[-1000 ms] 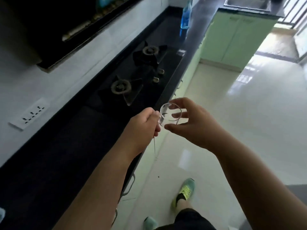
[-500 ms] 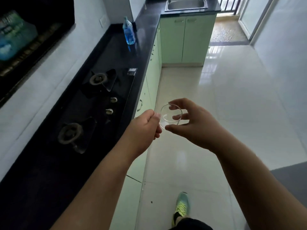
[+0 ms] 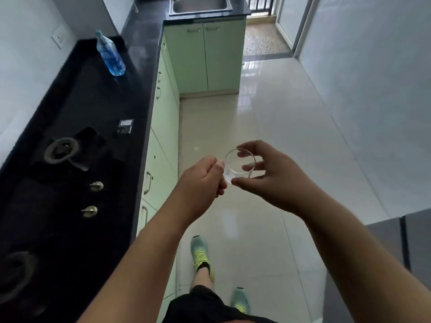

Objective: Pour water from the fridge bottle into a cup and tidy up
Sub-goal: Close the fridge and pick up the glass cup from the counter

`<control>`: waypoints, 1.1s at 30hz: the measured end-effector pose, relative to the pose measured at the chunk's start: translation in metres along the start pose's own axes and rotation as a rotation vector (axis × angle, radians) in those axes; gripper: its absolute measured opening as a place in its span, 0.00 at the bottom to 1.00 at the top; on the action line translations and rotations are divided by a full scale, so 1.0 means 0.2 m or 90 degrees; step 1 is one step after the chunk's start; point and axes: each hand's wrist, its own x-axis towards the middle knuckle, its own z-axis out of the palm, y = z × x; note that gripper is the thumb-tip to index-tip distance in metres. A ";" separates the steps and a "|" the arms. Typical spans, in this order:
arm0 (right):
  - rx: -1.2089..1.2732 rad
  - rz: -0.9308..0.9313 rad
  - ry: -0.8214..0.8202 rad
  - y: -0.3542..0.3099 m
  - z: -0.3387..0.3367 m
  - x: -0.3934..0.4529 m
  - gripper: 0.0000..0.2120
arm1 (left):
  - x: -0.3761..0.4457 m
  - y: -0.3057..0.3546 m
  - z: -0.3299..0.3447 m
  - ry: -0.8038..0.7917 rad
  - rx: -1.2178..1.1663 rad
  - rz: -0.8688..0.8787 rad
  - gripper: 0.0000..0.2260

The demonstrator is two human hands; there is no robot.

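A small clear glass cup is held in the air over the floor, in front of the counter's edge. My right hand grips it, thumb below and fingers curled round its far side. My left hand is curled beside it, fingertips pinching the cup's left wall. The cup looks empty. A blue-tinted plastic water bottle stands upright on the black counter, far ahead to the left.
A two-burner gas hob with two knobs is set into the counter on the left. Pale green cabinets run below it. A steel sink sits at the far end. Glossy tiled floor lies ahead; a grey appliance stands at right.
The view has swung right and forward along the kitchen. The bottle and sink now sit closer. Both hands keep the same hold on the cup.
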 end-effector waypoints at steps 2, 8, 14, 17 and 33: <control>-0.007 0.019 0.017 0.03 -0.03 0.12 0.30 | 0.16 0.00 0.00 -0.029 -0.002 0.009 0.16; -0.043 0.049 0.079 0.02 -0.13 0.55 0.30 | 0.70 0.08 -0.12 -0.095 -0.017 0.046 0.16; -0.035 0.077 0.154 0.00 -0.22 0.96 0.30 | 1.21 0.21 -0.24 -0.154 0.028 0.095 0.16; -0.022 0.096 0.173 0.03 -0.26 1.11 0.29 | 1.41 0.26 -0.26 -0.178 0.054 0.101 0.16; 0.000 0.012 0.025 0.31 -0.79 2.63 0.29 | 2.75 0.54 -0.31 -0.066 0.068 0.017 0.16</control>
